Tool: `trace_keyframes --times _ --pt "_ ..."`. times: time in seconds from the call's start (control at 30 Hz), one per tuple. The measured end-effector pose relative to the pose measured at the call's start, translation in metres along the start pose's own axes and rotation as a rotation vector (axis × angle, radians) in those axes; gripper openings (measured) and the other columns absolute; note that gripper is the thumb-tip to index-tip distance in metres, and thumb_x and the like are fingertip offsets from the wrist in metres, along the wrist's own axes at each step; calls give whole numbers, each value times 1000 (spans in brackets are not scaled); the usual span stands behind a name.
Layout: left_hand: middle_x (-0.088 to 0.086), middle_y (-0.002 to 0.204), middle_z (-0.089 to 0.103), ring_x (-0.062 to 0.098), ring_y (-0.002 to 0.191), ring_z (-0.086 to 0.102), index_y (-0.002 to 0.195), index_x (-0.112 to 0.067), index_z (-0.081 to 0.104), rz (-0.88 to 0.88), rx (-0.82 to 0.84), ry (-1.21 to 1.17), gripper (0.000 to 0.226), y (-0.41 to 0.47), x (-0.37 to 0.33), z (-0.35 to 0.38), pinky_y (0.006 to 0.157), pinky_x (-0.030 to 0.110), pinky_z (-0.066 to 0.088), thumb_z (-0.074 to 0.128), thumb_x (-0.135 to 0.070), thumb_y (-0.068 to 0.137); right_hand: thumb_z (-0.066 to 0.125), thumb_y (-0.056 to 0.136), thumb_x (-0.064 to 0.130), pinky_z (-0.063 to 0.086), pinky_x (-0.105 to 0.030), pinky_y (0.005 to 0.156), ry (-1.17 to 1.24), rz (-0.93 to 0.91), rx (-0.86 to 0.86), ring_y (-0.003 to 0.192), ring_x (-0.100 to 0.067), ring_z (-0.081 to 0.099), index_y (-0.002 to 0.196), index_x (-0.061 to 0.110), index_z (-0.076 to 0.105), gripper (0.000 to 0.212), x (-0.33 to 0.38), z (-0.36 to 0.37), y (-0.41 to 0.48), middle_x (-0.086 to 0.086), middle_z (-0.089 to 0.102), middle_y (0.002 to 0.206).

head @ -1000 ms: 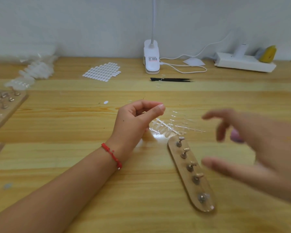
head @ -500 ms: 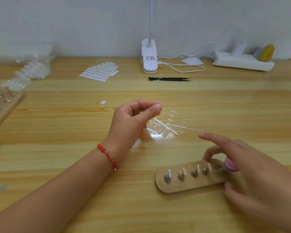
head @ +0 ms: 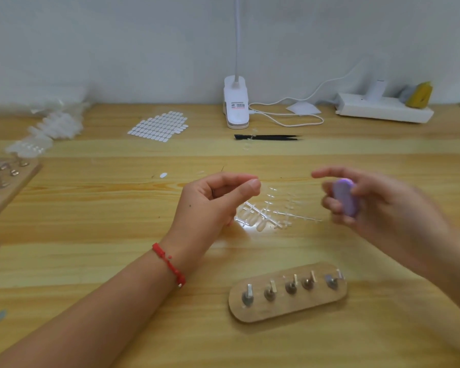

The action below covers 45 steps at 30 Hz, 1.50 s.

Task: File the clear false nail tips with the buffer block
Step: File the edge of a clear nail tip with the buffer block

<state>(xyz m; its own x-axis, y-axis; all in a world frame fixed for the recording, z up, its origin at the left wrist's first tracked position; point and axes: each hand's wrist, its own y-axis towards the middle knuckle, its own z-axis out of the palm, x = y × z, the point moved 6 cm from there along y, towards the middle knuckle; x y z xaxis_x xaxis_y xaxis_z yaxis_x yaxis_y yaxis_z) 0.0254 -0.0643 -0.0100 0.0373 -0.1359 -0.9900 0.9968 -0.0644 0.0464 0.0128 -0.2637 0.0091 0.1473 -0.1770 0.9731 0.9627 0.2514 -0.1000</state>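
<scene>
My left hand (head: 218, 203) hovers over the table's middle, thumb and forefinger pinched together on a small clear nail tip that hardly shows. My right hand (head: 377, 208), blurred, grips a purple oval buffer block (head: 344, 199) a short way to the right of that pinch, apart from it. A clear sprue of false nail tips (head: 271, 211) lies on the wooden table (head: 91, 208) between and just behind the hands. Near the front lies a wooden holder board (head: 287, 301) carrying several metal pegs.
Black tweezers (head: 268, 137) and a white clip lamp (head: 236, 107) with its cable stand at the back. A sheet of white adhesive tabs (head: 158, 126) and bags of nail tips (head: 51, 126) sit back left. Another peg board (head: 3, 181) is at the left edge, a power strip (head: 383, 110) back right.
My right hand turned the wooden holder board crosswise, let go of it, and rose toward the left hand with the purple buffer block. The left hand stayed pinched in place.
</scene>
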Motion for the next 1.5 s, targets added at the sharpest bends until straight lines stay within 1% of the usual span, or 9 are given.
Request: trace_keyframes --times 0.1,0.2,0.43,0.87,0.93,1.1,1.2,1.37,1.5 --pt "-1 74 72 2 41 38 80 -19 77 2 -11 -33 26 0 -1 -1 44 16 39 74 -35 61 50 74 8 50 -21 57 245 86 38 73 -15 54 115 7 63 43 -13 17 20 -6 52 80" --pt "-2 72 71 3 41 39 78 -19 77 3 -43 -51 24 1 -1 -4 45 15 39 74 -34 60 60 77 10 57 -24 76 215 82 68 89 -13 64 120 16 65 44 -21 28 30 -4 67 92" --pt "-7 65 68 2 43 38 81 -22 78 31 -13 14 24 2 -1 1 46 15 38 74 -34 61 68 73 9 56 -22 71 119 8 62 87 -14 71 96 19 79 27 -30 32 26 -6 75 96" --pt "-13 52 62 -3 42 45 81 -15 75 60 70 94 7 0 -3 8 47 6 37 72 -16 75 70 70 16 55 -19 66 129 29 24 81 -11 72 98 14 77 29 -30 30 27 -5 76 95" --pt "-15 47 58 -3 42 45 81 -16 74 70 41 86 12 0 -4 6 48 6 36 72 -22 71 69 71 16 55 -19 65 113 39 38 79 -9 71 102 13 74 32 -30 31 27 -4 76 95" --pt "-13 52 58 0 45 37 83 -16 77 74 82 156 18 -1 -2 10 46 8 32 73 -28 70 69 71 19 55 -19 68 131 56 23 85 -11 71 102 14 75 32 -31 30 28 -7 76 99" --pt "-13 56 64 -4 45 47 84 -13 76 80 49 110 15 0 -3 7 49 4 35 72 -22 72 71 70 20 54 -19 68 107 69 57 84 -9 70 101 15 77 31 -31 32 27 -4 76 98" --pt "12 60 56 13 51 32 81 -23 78 82 54 197 20 -1 -2 8 46 15 30 73 -36 67 70 71 19 55 -19 68 116 71 49 85 -11 71 101 14 77 31 -31 31 28 -6 75 100" --pt "-14 49 58 -1 41 41 80 -19 74 82 -59 93 15 2 -5 0 45 9 35 71 -29 70 70 71 15 55 -20 66 93 75 87 79 -9 71 97 16 79 27 -30 34 25 -4 76 97"
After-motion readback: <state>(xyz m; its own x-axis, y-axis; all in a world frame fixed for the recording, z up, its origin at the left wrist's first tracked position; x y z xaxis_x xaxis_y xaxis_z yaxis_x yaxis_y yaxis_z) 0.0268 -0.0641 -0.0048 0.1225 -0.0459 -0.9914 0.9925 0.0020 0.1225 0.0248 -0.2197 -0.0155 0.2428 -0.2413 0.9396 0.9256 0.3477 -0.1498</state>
